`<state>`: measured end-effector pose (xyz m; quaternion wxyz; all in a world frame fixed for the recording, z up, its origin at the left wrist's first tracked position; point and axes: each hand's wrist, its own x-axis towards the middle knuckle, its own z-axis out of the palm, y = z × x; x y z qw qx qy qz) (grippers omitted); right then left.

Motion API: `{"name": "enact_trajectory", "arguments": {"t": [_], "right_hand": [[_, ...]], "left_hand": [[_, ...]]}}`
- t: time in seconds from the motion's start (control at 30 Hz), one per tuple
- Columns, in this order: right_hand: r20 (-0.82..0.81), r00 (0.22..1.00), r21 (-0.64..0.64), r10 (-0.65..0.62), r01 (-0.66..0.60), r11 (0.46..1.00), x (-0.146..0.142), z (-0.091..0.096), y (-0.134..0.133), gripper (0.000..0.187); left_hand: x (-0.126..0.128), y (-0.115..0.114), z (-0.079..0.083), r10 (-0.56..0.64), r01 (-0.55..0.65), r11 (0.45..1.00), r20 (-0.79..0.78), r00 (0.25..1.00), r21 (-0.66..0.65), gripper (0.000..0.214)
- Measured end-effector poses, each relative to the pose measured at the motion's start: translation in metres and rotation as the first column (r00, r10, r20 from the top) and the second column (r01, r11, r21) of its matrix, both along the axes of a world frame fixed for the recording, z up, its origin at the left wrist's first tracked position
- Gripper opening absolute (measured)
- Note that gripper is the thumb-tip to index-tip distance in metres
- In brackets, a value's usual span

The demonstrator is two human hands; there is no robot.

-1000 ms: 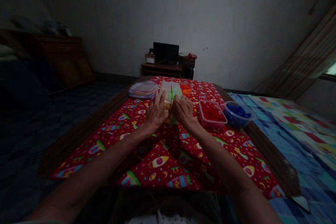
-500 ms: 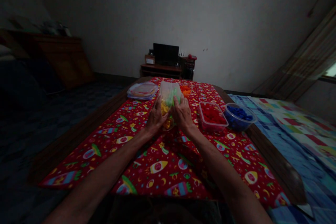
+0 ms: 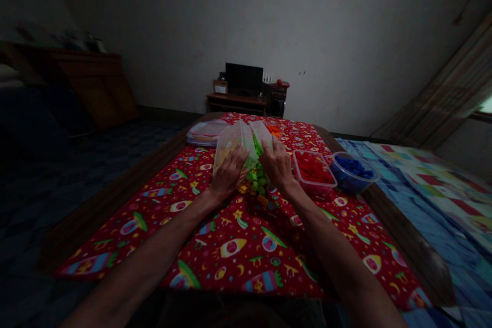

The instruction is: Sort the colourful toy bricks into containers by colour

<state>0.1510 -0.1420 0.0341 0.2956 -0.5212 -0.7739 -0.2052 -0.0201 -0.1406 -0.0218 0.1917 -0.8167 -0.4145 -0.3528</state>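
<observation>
Ahead of me, my left hand (image 3: 230, 171) grips the side of a clear plastic container (image 3: 226, 142) tipped over toward me. My right hand (image 3: 277, 165) holds a second clear plastic container (image 3: 261, 132), also tipped, just to the right of the first. Green plastic pieces (image 3: 258, 178) spill out between the two containers onto the red patterned tablecloth (image 3: 230, 220). A few yellow-orange pieces (image 3: 262, 200) lie nearest me. The fingertips of both hands rest against the container walls; the thumbs are partly hidden.
To the right stand a rectangular tub of red pieces (image 3: 315, 183) and a round tub of blue pieces (image 3: 355, 184). Orange pieces (image 3: 274, 130) show behind my right hand. Stacked lids (image 3: 205, 132) lie at the far left. A bed (image 3: 418, 200) adjoins the table's right side.
The two containers have tilted and moved apart, the left one leftward and the right one rightward. Green and yellow pieces have spilled onto the cloth between my hands.
</observation>
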Motion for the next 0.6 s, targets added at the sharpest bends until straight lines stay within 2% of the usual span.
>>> {"name": "enact_trajectory", "arguments": {"t": [0.13, 0.27, 0.6], "right_hand": [[0.046, 0.999, 0.049, 0.011, -0.013, 0.999, 0.007, 0.0, -0.001, 0.04], [0.083, 0.996, 0.046, 0.027, -0.031, 0.998, 0.011, 0.001, -0.005, 0.038], [0.185, 0.978, 0.117, 0.098, -0.121, 0.986, 0.018, 0.005, -0.012, 0.036]], "left_hand": [[0.0, -0.002, 0.004, 0.027, -0.026, 0.999, -0.077, 0.997, 0.022, 0.051], [-0.004, -0.006, 0.008, 0.021, -0.019, 1.0, -0.131, 0.991, 0.015, 0.049], [-0.009, -0.008, 0.007, 0.035, -0.033, 0.999, -0.192, 0.981, 0.012, 0.045]]}}
